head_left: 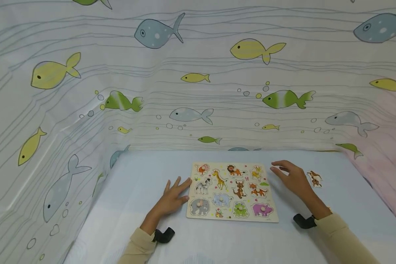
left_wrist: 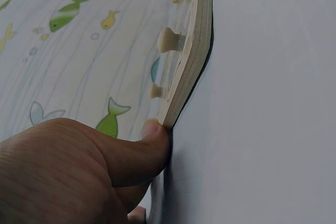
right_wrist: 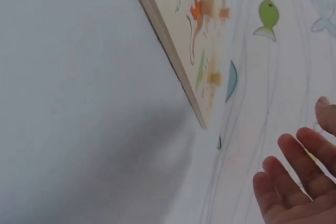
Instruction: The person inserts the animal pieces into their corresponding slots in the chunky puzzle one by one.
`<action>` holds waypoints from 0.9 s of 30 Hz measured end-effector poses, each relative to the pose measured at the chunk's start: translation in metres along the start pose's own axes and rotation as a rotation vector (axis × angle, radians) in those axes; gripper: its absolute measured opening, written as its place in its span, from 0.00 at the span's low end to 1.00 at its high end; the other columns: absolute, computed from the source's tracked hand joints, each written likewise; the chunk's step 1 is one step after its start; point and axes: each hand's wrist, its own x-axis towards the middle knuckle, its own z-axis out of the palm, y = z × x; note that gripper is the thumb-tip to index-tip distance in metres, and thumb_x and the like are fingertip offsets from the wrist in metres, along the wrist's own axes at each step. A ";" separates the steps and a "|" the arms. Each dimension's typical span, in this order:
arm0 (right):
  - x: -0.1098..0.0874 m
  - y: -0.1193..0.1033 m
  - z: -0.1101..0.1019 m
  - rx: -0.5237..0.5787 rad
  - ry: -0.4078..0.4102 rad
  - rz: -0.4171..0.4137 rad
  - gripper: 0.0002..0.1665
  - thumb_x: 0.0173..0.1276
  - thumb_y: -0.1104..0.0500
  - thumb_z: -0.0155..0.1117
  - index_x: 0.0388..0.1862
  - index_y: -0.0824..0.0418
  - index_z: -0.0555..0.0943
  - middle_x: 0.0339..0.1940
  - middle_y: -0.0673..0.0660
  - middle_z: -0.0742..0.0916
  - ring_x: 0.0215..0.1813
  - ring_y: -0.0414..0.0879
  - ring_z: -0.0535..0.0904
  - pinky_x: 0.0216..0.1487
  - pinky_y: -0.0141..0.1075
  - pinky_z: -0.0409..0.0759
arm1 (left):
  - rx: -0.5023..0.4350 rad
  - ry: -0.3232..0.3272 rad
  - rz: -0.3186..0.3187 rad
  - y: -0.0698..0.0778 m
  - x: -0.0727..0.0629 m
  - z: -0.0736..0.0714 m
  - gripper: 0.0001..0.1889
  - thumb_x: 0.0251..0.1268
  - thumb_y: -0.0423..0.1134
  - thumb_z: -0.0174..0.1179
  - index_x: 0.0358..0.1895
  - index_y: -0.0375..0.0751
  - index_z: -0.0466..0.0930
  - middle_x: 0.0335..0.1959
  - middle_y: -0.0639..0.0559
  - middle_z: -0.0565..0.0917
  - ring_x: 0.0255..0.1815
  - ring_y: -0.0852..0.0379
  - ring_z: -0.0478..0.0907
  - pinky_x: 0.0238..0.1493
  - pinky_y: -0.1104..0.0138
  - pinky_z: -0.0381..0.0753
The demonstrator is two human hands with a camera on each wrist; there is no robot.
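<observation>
A wooden peg puzzle board [head_left: 225,217] with colourful animal pictures lies flat in front of me. My left hand [head_left: 172,198] is at its left side with fingers spread, and the fingertips and thumb touch the edge. In the left wrist view the thumb [left_wrist: 139,150] presses against the board's rim [left_wrist: 194,61], where pale knobs stick up. Just off the board's right edge, my right hand [head_left: 292,179] hovers with loosely bent fingers and nothing in them. Its fingers [right_wrist: 296,163] also appear apart from the board [right_wrist: 168,51] in the right wrist view.
A loose brown animal piece [head_left: 314,179] lies on the pale blue table [head_left: 145,172] to the right of my right hand. Another small piece [head_left: 330,209] peeks out behind the right wrist. A fish-patterned sheet [head_left: 191,95] hangs behind and along the sides.
</observation>
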 end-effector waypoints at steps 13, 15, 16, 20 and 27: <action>-0.060 0.018 -0.079 -0.084 -0.032 0.254 0.24 0.72 0.45 0.63 0.58 0.59 0.82 0.61 0.69 0.83 0.46 0.21 0.78 0.36 0.15 0.73 | 0.009 -0.002 -0.003 0.002 -0.001 -0.002 0.34 0.68 0.39 0.62 0.76 0.47 0.62 0.78 0.51 0.63 0.83 0.41 0.45 0.80 0.42 0.24; -0.070 0.023 -0.087 -0.086 -0.041 0.331 0.27 0.72 0.42 0.63 0.60 0.58 0.81 0.62 0.69 0.82 0.42 0.10 0.67 0.35 0.18 0.75 | 0.015 0.000 -0.001 0.002 -0.001 -0.002 0.34 0.68 0.39 0.63 0.76 0.46 0.63 0.78 0.50 0.63 0.83 0.40 0.45 0.80 0.42 0.25; -0.075 0.026 -0.091 -0.084 -0.048 0.369 0.28 0.72 0.41 0.62 0.60 0.58 0.81 0.62 0.68 0.83 0.41 0.09 0.64 0.34 0.20 0.76 | 0.014 0.000 -0.002 0.002 -0.001 -0.002 0.34 0.68 0.39 0.63 0.76 0.46 0.63 0.78 0.50 0.63 0.83 0.41 0.45 0.80 0.42 0.24; -0.093 0.036 -0.102 -0.080 -0.043 0.526 0.34 0.70 0.36 0.61 0.62 0.59 0.79 0.54 0.47 0.86 0.38 0.10 0.62 0.31 0.21 0.75 | 0.003 -0.001 -0.003 0.002 -0.001 -0.002 0.34 0.68 0.39 0.62 0.76 0.46 0.63 0.78 0.50 0.63 0.83 0.40 0.45 0.80 0.41 0.24; -0.120 0.049 -0.103 -0.082 -0.050 0.642 0.39 0.70 0.33 0.59 0.64 0.62 0.78 0.48 0.44 0.88 0.35 0.08 0.60 0.30 0.19 0.75 | -0.001 -0.003 -0.005 0.002 -0.001 -0.001 0.32 0.71 0.39 0.59 0.76 0.46 0.62 0.78 0.51 0.63 0.83 0.41 0.45 0.80 0.42 0.24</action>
